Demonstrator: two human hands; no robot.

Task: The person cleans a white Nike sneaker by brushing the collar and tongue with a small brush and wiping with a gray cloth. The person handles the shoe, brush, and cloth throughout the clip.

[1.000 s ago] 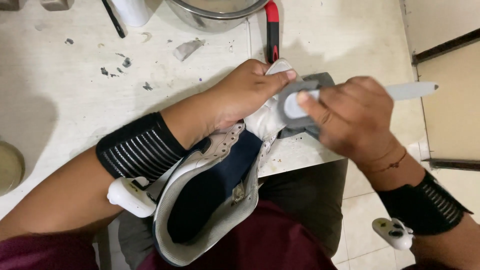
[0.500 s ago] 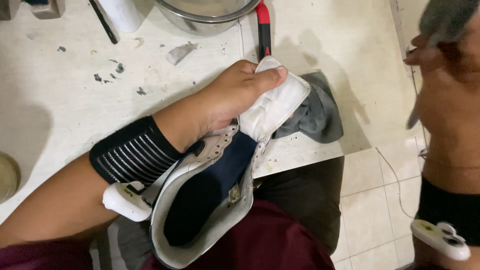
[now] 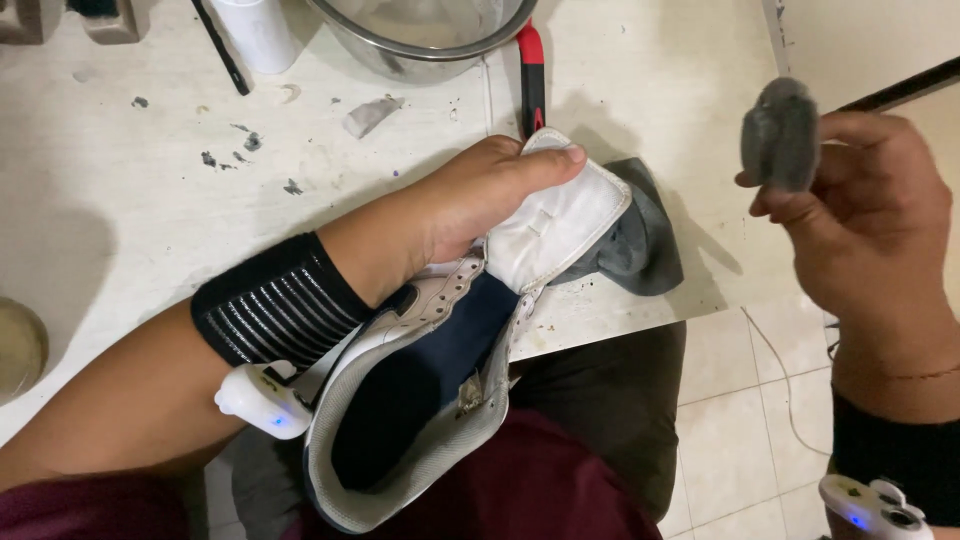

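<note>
A white high-top shoe [image 3: 420, 400] with a dark blue lining lies across my lap and the table edge, opening toward me. My left hand [image 3: 470, 205] grips its front, thumb pressed on the white tongue [image 3: 560, 225] that is folded outward. My right hand [image 3: 870, 220] is raised to the right, clear of the shoe, and holds a brush whose grey oval head [image 3: 781, 133] points up; the handle is hidden behind the hand. Under the shoe's tip lies a grey cloth [image 3: 635, 240].
A metal bowl [image 3: 420, 30] stands at the table's [image 3: 150, 200] far edge, with a red-handled tool [image 3: 531, 70] beside it and a white cylinder [image 3: 258, 30] to its left. Small grey scraps dot the tabletop. Tiled floor [image 3: 740, 400] lies to the right.
My right hand lifted the brush off the shoe's tongue, swung away to the right, and now holds it upright at mid-height. The left hand stayed on the shoe.
</note>
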